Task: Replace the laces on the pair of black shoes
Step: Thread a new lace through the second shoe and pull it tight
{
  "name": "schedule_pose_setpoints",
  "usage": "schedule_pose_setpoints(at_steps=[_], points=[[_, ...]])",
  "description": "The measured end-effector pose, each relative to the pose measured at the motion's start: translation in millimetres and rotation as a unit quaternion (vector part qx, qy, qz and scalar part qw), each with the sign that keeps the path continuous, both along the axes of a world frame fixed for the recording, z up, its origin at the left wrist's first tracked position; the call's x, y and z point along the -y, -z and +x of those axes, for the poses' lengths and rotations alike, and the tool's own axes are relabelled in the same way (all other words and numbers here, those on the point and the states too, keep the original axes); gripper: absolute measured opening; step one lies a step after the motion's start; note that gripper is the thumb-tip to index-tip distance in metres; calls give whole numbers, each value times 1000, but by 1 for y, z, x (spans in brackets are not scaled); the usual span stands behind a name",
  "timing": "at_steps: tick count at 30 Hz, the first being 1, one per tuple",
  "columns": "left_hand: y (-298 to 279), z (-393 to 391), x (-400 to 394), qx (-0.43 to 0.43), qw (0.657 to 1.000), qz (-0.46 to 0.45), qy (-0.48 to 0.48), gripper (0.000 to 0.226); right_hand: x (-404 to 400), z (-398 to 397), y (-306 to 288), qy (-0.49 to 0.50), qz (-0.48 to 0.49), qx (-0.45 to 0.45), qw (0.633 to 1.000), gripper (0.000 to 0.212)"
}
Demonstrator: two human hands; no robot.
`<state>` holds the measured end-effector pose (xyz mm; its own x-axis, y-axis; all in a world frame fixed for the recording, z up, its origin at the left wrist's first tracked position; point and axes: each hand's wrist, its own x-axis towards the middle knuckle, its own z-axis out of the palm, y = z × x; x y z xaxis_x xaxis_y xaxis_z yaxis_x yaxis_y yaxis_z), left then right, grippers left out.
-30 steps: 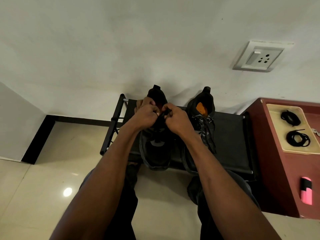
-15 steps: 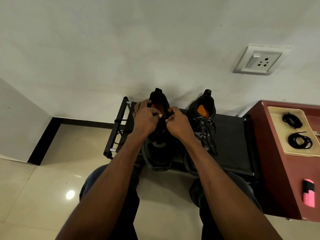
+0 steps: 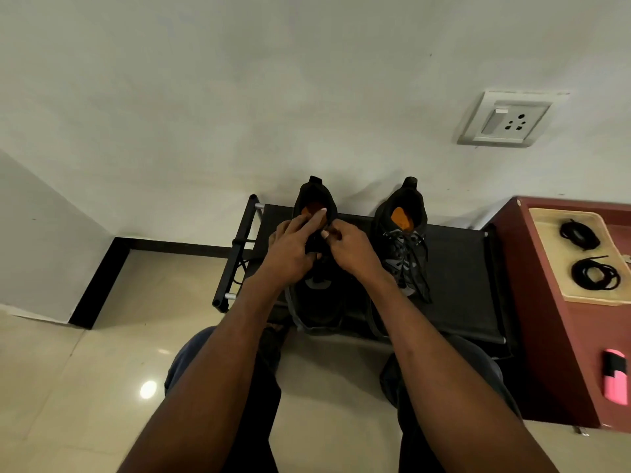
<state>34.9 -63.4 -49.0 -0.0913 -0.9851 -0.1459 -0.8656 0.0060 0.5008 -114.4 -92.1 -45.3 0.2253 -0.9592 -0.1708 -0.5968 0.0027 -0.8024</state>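
Note:
Two black shoes with orange insoles stand on a black rack (image 3: 461, 285), toes toward me. Both my hands are over the left shoe (image 3: 317, 302). My left hand (image 3: 290, 247) reaches its straight fingers to the shoe's collar, by the orange insole. My right hand (image 3: 351, 247) has curled fingers pinching a black lace at the top of the tongue; the lace is mostly hidden. The right shoe (image 3: 403, 213) stands untouched, its loose laces (image 3: 411, 268) hanging down its front. Two coiled black laces (image 3: 577, 233) (image 3: 596, 274) lie in a beige tray (image 3: 546, 254).
The tray sits on a dark red cabinet (image 3: 546, 336) right of the rack, with a pink and black object (image 3: 614, 377) nearer me. A wall socket (image 3: 505, 119) is above. My knees are just in front of the rack on the tiled floor (image 3: 68, 370).
My left hand's fingers have straightened and reached up to the left shoe's collar; before, both hands pinched the lace together. The view has shifted slightly.

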Motion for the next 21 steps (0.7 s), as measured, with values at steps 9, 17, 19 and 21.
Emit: schedule_pose_setpoints(at_steps=[9,17,19,21], points=[[0,5,8,75,997,-6,8,77,-3,-7,-19,145,144,372,905,13],[-8,3,7,62,998,19,-7,85,-5,-41,-178,84,-89,640,758,15],[-9,2,9,62,998,28,-11,86,-9,-47,-217,37,-152,659,735,15],[-8,2,11,62,997,35,-13,88,-12,-46,-232,42,-195,649,734,16]])
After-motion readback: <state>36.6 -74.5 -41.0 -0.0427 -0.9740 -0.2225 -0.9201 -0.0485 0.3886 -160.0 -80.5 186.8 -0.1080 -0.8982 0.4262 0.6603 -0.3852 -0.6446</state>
